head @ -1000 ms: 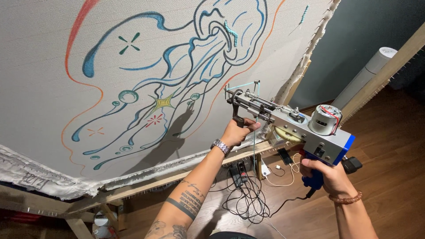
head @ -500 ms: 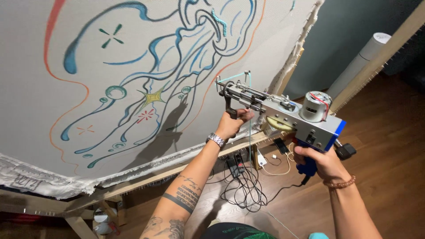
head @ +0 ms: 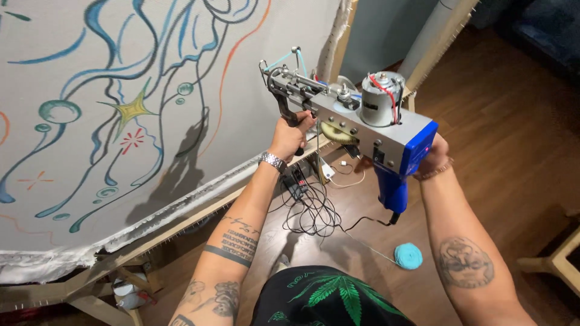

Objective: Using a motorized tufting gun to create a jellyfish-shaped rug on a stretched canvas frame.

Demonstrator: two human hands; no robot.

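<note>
I hold a grey and blue tufting gun [head: 362, 118] in front of me with both hands. My left hand [head: 290, 136] is wrapped around its black front handle, a metal watch on the wrist. My right hand [head: 430, 154] grips the blue rear handle and is mostly hidden behind the gun body. The gun's needle end points left toward a stretched white cloth [head: 260, 72] with a jellyfish drawing in blue, orange and yellow lines. A thin light blue yarn runs through the guide at the gun's front.
The cloth is stapled to a wooden frame [head: 199, 208] that slopes down to the left. Black cables and a power strip [head: 302, 196] lie on the wooden floor. A light blue yarn ball [head: 409, 255] sits on the floor. A white roll [head: 432, 36] leans at the back.
The view has tilted down and closer to the gun. The gun has risen nearer to me, both hands still on its handles, and the yarn ball has come into view.
</note>
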